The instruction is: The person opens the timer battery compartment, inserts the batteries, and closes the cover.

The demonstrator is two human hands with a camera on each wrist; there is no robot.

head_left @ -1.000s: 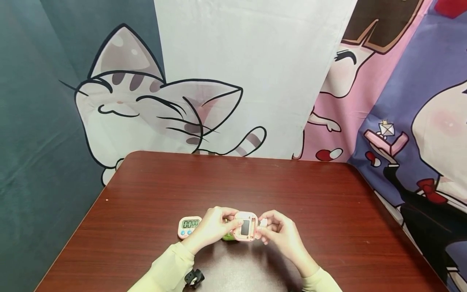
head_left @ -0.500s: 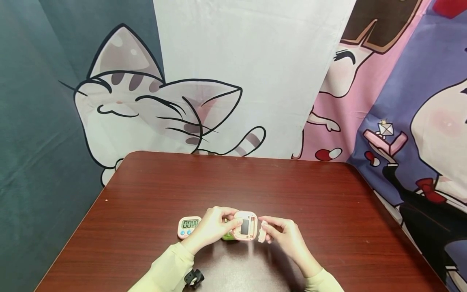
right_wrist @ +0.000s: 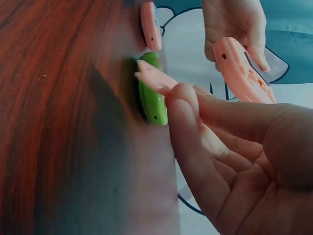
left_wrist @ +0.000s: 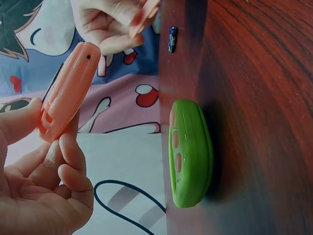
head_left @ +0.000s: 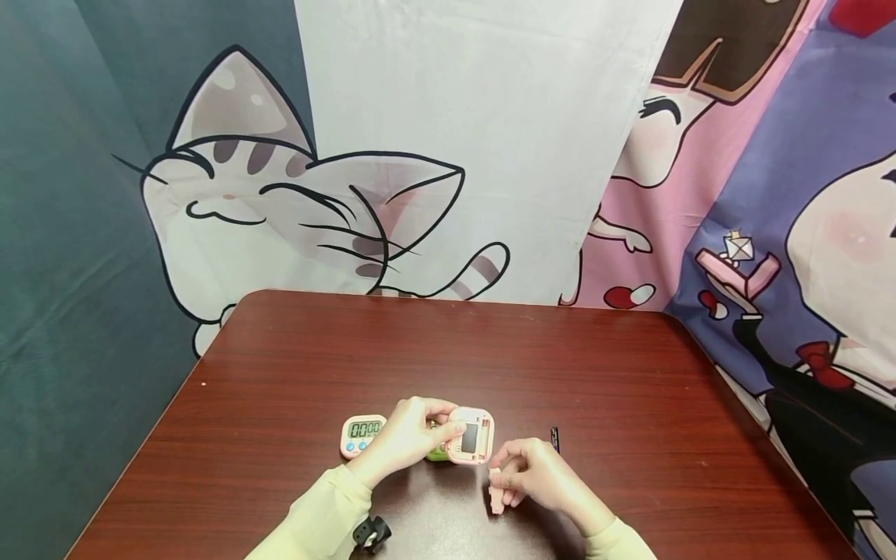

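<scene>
My left hand (head_left: 409, 435) holds a pink digital timer (head_left: 470, 437) between thumb and fingers, its back facing up toward the head camera. The battery slot along the timer's right side is uncovered. My right hand (head_left: 540, 476) pinches a small pink battery cover (head_left: 496, 498), apart from the timer and nearer the front of the table. In the right wrist view the cover (right_wrist: 157, 78) sticks out past the thumb and fingertip. A green timer (left_wrist: 195, 154) stands on the table below the held one, partly hidden by the left hand in the head view.
A second pink timer (head_left: 364, 435) showing 00:00 lies left of the left hand. A dark AAA battery (head_left: 554, 439) lies beyond the right hand. A black strapped device (head_left: 372, 534) is at the left wrist. Cartoon curtains (head_left: 490, 155) hang behind the brown table (head_left: 448, 342).
My right hand has drawn the battery cover away from the timer, then down toward the table's front. The battery on the table has come into view. The left hand has barely moved.
</scene>
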